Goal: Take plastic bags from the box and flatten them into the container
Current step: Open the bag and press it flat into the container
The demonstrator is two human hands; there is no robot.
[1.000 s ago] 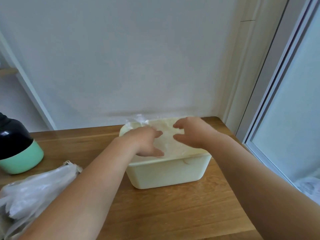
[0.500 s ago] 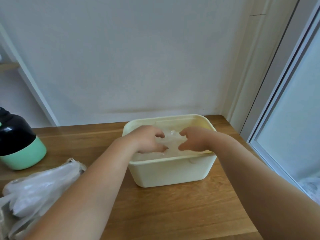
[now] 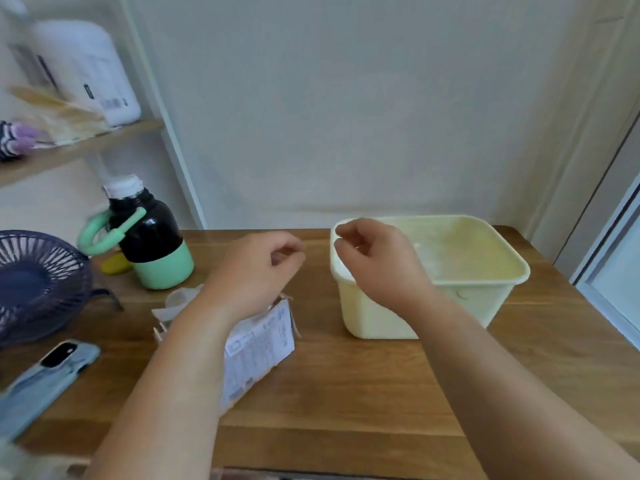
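Note:
A pale yellow plastic container (image 3: pixel 485 301) stands at the back right of the wooden table. Clear plastic bags (image 3: pixel 431 263) lie flat inside it. An opened cardboard box (image 3: pixel 258 344) with printed white sides lies left of the container, with clear plastic showing at its far end (image 3: pixel 180 299). My left hand (image 3: pixel 256 268) hovers just above the box, fingers loosely curled and holding nothing. My right hand (image 3: pixel 375 261) hangs over the container's left rim, also loosely curled and holding nothing. My left forearm hides part of the box.
A black and mint-green bottle (image 3: pixel 152 244) stands at the back left, a dark blue fan (image 3: pixel 31 282) beside it. A phone in a light blue case (image 3: pixel 45 375) lies near the front left. A shelf (image 3: pixel 69 150) carries a white jug. A window frame (image 3: pixel 609 271) borders the right.
Both hands have lifted out of the container and moved left. My left hand is now above the box. The view has swung left, bringing the fan, phone and shelf into sight.

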